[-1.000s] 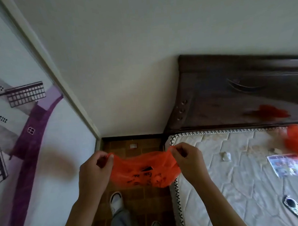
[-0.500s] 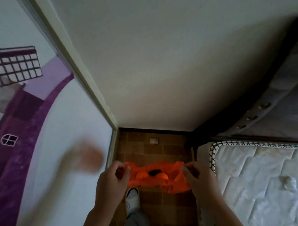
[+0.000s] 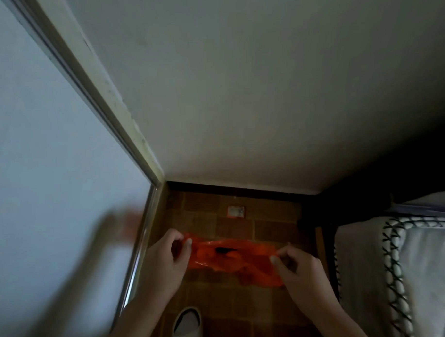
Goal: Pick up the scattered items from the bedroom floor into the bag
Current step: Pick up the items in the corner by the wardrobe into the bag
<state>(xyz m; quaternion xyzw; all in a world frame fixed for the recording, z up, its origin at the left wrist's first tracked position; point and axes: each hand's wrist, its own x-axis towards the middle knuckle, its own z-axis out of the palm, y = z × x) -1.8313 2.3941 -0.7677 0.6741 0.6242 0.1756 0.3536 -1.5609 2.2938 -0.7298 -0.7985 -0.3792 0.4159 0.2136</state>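
Thin orange plastic bag point(image 3: 232, 256) held stretched above brown tiled floor point(image 3: 268, 217). Left hand point(image 3: 166, 261) pinches left edge; right hand point(image 3: 298, 269) pinches right edge. Small white wrapper point(image 3: 235, 211) on floor beyond bag, near wall. White slipper point(image 3: 188, 326) below.

Setting, as I read it: home bedroom. Evidence: quilted mattress point(image 3: 427, 274) at right, brown tiled floor point(image 3: 246, 306), plain wall point(image 3: 239, 92), white slipper point(image 3: 188, 326).
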